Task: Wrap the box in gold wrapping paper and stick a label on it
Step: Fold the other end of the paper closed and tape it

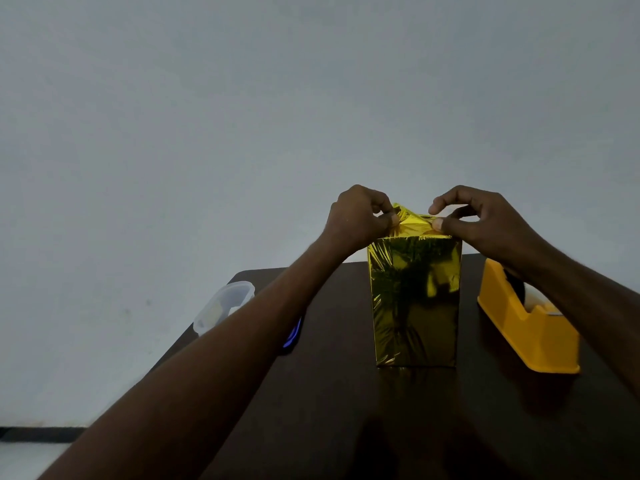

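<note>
Two bare forearms reach in from the lower edges of the frame over a dark table (329, 410). Right of centre, the box (415, 303) stands upright on the table, its facing side already covered in crinkled gold paper (414, 223) that rises in a loose peak above the top edge. The left hand (358, 216) pinches the left side of that peak between thumb and curled fingers. The right hand (481, 220) pinches the right side with its thumb and forefinger, the other fingers arched above. At the right of the frame a yellow tape dispenser (530, 327) sits on the table, partly behind the right forearm. At the table's left edge stands a clear plastic tub (225, 304), and just beside the left forearm a small blue thing (292, 336) shows, too hidden to identify.
</note>
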A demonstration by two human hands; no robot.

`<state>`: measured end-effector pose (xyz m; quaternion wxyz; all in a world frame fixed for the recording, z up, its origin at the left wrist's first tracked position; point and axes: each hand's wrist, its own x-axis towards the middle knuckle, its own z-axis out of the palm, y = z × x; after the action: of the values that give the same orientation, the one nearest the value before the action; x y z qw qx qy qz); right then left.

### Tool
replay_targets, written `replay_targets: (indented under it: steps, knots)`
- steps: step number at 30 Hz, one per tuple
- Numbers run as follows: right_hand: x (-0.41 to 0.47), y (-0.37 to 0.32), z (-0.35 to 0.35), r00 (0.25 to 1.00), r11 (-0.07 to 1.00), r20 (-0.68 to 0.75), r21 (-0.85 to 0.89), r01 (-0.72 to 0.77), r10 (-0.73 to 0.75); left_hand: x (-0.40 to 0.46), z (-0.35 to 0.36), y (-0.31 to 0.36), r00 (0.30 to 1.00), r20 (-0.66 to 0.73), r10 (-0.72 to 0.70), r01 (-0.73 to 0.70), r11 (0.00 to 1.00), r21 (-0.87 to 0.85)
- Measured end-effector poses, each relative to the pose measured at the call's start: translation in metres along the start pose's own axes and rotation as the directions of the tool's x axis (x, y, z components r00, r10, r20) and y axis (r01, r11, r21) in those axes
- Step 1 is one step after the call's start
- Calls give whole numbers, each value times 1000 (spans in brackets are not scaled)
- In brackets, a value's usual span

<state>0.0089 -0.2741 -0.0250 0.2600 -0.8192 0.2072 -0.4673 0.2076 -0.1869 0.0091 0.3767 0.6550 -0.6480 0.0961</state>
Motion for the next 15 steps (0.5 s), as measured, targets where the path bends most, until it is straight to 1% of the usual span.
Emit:
replay_targets:
  steps: [4,9,15]
  knots:
    - [0,-4,1,999,999,37,14,36,-37,-2,-3,1,1000,4,-30,30,999,-39]
    - [-2,-1,4,997,997,29,-24,71,-71,-3,-2,1,989,36,-140,144,969,-202]
    - [-2,0,1,998,1000,69,-15,16,-15,-5,-1,-1,987,95,-130,151,955,-255]
